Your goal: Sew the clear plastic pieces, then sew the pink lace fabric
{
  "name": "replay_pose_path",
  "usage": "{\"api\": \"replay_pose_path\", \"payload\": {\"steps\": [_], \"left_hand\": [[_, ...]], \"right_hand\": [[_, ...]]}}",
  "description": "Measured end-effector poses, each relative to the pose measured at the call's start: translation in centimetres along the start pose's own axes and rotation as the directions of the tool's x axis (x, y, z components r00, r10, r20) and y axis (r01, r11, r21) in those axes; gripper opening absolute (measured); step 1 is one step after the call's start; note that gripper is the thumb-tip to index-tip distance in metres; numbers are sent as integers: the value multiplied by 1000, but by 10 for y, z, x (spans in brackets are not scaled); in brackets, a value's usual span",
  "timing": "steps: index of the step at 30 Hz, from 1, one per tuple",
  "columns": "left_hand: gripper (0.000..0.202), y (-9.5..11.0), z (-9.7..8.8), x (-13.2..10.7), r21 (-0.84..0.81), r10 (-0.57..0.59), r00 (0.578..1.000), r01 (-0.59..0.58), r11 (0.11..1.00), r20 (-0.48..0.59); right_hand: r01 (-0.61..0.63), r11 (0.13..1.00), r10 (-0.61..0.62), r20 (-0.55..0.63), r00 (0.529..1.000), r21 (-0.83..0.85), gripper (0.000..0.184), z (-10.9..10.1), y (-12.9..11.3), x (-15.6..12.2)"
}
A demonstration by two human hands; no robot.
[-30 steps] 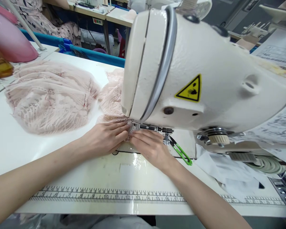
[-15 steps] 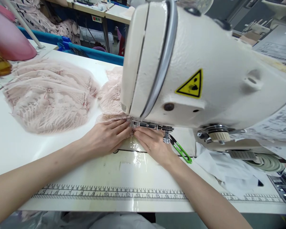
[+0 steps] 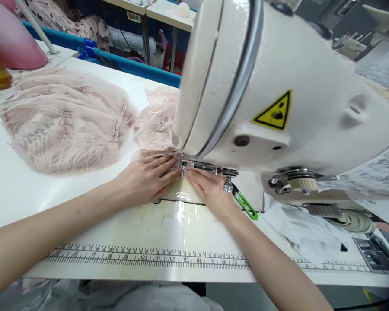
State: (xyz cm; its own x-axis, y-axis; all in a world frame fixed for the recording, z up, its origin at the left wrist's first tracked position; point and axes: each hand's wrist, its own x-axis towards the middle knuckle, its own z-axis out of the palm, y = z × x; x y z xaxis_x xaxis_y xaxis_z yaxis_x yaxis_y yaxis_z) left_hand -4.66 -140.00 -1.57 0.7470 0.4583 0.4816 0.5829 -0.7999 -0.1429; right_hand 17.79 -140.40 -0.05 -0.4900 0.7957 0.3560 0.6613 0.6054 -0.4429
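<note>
Pale pink lace fabric (image 3: 157, 129) runs in under the head of a sewing machine (image 3: 233, 86), beside the needle and presser foot area. My left hand (image 3: 145, 179) lies flat over the near edge of this lace, fingers stretched toward the foot. On the other side of the foot, my right hand (image 3: 212, 190) rests on the machine bed with its fingers extended leftward. Metal guide parts (image 3: 210, 167) partly cover those fingers. A narrow bit of lace shows between the fingertips of both hands. The needle itself is hidden.
A larger heap of pink lace (image 3: 68, 125) lies at left. Green-handled thread snips (image 3: 245, 205) sit right of my right hand. White paper-like scraps (image 3: 298, 229) lie further right. A printed ruler (image 3: 149, 259) runs along the front edge. A blue cloth barrier (image 3: 132, 69) borders the back.
The view has shifted slightly, so the machine head appears further right. Both hands keep nearly the same place by the foot; the lace looks little changed.
</note>
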Motion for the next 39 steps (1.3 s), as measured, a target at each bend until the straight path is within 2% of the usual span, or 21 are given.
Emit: {"api": "replay_pose_path", "payload": {"steps": [4, 6, 10, 13, 17, 24, 30, 39], "left_hand": [[35, -1, 2, 0, 7, -16, 1000, 17, 1000, -14], [34, -1, 2, 1, 12, -11, 999, 12, 1000, -34], [32, 2, 1, 1, 35, 55, 995, -53, 998, -86], [33, 4, 1, 0, 24, 38, 997, -36, 999, -71], [35, 4, 1, -1, -2, -25, 998, 25, 1000, -52], [35, 3, 3, 1, -3, -34, 997, 34, 999, -68], [36, 3, 4, 1, -20, -75, 996, 74, 997, -44], [37, 6, 4, 2, 9, -112, 994, 112, 994, 12]], "right_hand": [[-78, 995, 79, -5, 997, 67, 20, 1, 0, 2], [-70, 996, 71, -5, 997, 49, 22, 1, 0, 3], [26, 996, -28, -23, 999, -85, 23, 1, 0, -1], [62, 972, -64, 1, 998, -226, 23, 1, -1, -8], [45, 946, -28, 59, 998, -321, 27, 1, -6, -14], [-29, 974, 54, 107, 993, -223, 31, 0, -16, -11], [-43, 970, 75, 125, 989, -240, 34, -1, -19, -9], [-37, 897, 123, 169, 978, -440, 40, 2, -23, -7]]}}
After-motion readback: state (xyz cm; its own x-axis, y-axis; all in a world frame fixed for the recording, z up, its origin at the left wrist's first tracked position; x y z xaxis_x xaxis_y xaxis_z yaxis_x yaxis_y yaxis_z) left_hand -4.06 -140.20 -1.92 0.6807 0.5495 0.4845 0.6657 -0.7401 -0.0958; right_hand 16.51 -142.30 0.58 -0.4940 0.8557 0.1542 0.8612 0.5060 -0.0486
